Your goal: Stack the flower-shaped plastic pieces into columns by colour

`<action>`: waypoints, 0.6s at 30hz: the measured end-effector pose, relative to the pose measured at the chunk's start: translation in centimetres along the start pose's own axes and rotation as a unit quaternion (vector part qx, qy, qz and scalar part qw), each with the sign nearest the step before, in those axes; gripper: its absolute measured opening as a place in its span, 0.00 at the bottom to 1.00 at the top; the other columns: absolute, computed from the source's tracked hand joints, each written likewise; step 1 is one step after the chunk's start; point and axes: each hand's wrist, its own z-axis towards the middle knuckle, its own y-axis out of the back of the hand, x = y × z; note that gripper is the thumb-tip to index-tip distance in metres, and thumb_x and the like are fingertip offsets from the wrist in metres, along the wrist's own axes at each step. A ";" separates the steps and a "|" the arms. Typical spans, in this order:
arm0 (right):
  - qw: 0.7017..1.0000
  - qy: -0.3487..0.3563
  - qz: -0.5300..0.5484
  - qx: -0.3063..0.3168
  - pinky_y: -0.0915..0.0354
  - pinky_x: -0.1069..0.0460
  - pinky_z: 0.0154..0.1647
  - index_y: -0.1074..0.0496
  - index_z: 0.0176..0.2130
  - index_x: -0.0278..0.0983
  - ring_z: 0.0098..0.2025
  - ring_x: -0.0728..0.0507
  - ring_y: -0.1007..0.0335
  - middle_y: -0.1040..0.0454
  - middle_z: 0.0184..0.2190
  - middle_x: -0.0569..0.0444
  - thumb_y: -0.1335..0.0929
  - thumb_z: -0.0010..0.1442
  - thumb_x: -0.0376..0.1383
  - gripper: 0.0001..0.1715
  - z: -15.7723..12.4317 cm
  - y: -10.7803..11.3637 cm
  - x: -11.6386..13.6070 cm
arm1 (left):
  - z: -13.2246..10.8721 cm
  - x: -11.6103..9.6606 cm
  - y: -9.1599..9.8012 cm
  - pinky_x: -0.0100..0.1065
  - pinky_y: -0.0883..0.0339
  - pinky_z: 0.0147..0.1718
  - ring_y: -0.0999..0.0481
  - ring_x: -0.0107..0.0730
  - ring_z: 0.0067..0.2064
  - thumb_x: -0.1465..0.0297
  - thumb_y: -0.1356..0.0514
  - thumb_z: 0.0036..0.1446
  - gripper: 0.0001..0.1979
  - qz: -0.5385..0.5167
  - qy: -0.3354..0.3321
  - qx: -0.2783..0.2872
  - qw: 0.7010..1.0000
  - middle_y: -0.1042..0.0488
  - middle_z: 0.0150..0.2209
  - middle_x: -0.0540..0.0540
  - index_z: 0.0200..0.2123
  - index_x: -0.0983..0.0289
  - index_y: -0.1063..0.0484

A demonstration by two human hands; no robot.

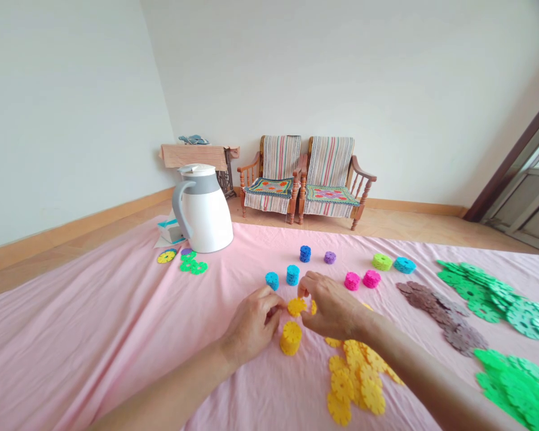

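Observation:
My left hand [255, 317] has its fingers drawn together, the tips at the left edge of a small yellow snowflake-disc stack [296, 307]. From the other side my right hand [331, 304] curves over this stack, fingers bent and thumb low. Another yellow snowflake disc [313, 307] shows between the fingers of my right hand, partly hidden. Just below my hands stands a taller stack of yellow discs [290, 339]. Loose yellow discs [357, 377] lie heaped under my right forearm. Two light-blue stacks, one of them here [293, 275], stand just beyond my fingers.
A white and grey jug [206, 215] stands at the back left by several flat green discs [193, 263]. Dark-blue [305, 254], purple [329, 257] and pink stacks [352, 281] stand farther back. Brown [444, 314] and green piles [489, 287] lie right on the pink cloth [139, 335].

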 end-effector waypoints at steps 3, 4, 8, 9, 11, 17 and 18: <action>1.000 0.014 -0.014 0.013 0.40 0.50 0.40 0.33 0.35 0.35 0.37 0.44 0.35 0.30 0.35 0.49 0.35 0.45 0.31 0.12 0.4 0.0 0.1 | 0.0 0.0 0.0 0.30 0.36 0.34 0.29 0.33 0.36 0.80 0.47 0.54 0.12 0.001 0.001 0.001 1.000 0.30 0.34 0.53 0.36 0.62 0.26; 0.999 0.017 -0.022 0.017 0.40 0.50 0.40 0.32 0.35 0.35 0.37 0.44 0.34 0.30 0.35 0.49 0.35 0.45 0.31 0.12 0.5 0.0 0.1 | 0.0 0.0 0.0 0.30 0.35 0.34 0.29 0.33 0.36 0.80 0.47 0.54 0.12 0.003 0.001 0.001 1.000 0.30 0.34 0.53 0.36 0.62 0.26; 0.998 0.021 -0.051 0.033 0.41 0.50 0.38 0.32 0.35 0.35 0.36 0.44 0.34 0.29 0.35 0.49 0.35 0.44 0.30 0.14 0.9 -0.2 0.3 | 0.0 0.0 0.0 0.31 0.35 0.34 0.29 0.34 0.36 0.79 0.47 0.55 0.11 0.007 0.000 -0.001 1.000 0.29 0.35 0.54 0.35 0.62 0.26; 0.998 0.020 -0.056 0.036 0.41 0.50 0.38 0.32 0.35 0.35 0.36 0.43 0.34 0.29 0.35 0.49 0.35 0.44 0.30 0.14 1.0 -0.2 0.3 | 0.0 0.1 0.0 0.31 0.35 0.34 0.29 0.34 0.36 0.79 0.46 0.55 0.11 0.007 0.000 0.000 1.000 0.29 0.35 0.54 0.35 0.62 0.26; 0.997 0.018 -0.057 0.039 0.41 0.50 0.38 0.32 0.36 0.35 0.36 0.43 0.34 0.29 0.36 0.49 0.35 0.44 0.30 0.14 1.0 -0.2 0.4 | 0.0 0.1 0.0 0.31 0.35 0.35 0.29 0.34 0.36 0.79 0.46 0.54 0.11 0.007 -0.001 -0.001 1.000 0.29 0.35 0.54 0.35 0.62 0.26; 1.000 -0.005 0.002 -0.013 0.40 0.50 0.38 0.31 0.35 0.36 0.37 0.44 0.34 0.30 0.35 0.50 0.35 0.49 0.31 0.10 -0.5 1.1 0.0 | -0.1 0.3 -0.1 0.30 0.36 0.34 0.29 0.32 0.35 0.80 0.47 0.53 0.13 0.013 0.003 -0.007 1.000 0.30 0.34 0.53 0.36 0.62 0.26; 1.000 -0.014 0.007 -0.021 0.41 0.51 0.36 0.32 0.34 0.36 0.36 0.45 0.34 0.30 0.33 0.51 0.36 0.50 0.31 0.08 -0.9 1.3 -0.2 | -0.1 0.2 -0.1 0.30 0.36 0.34 0.29 0.32 0.35 0.81 0.48 0.53 0.13 0.015 0.002 -0.008 1.000 0.30 0.34 0.53 0.36 0.62 0.26</action>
